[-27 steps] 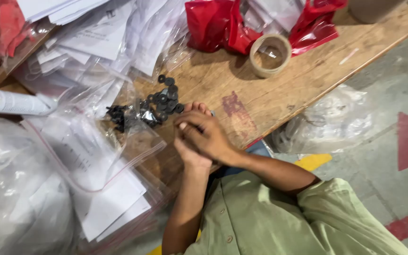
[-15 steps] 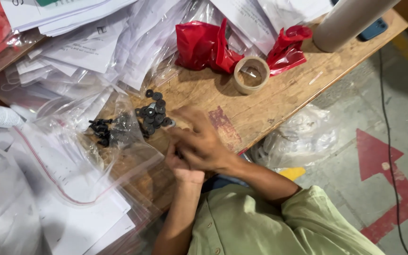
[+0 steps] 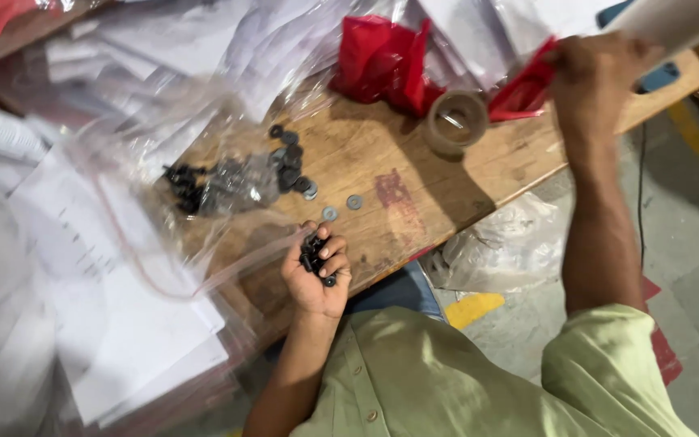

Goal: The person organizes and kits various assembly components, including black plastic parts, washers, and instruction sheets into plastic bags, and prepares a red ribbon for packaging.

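Left hand [image 3: 315, 271] is cupping black screws [image 3: 315, 252] in a half-closed grip, hovering at the near edge of the wooden tabletop [image 3: 414, 186]. Right hand [image 3: 596, 69] is reaching far right, grip closing on a red bag [image 3: 523, 85]. Loose washers [image 3: 341, 208] are lying just beyond the left hand. A tape roll [image 3: 455, 121] is sitting beside the red bag. A clear pouch [image 3: 228, 182] is holding more black parts.

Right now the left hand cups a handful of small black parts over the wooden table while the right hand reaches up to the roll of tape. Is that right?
Not quite. In the head view the right hand reaches the red bag, not the roll of tape, which lies untouched. The left hand does cup small black parts over the wooden table.
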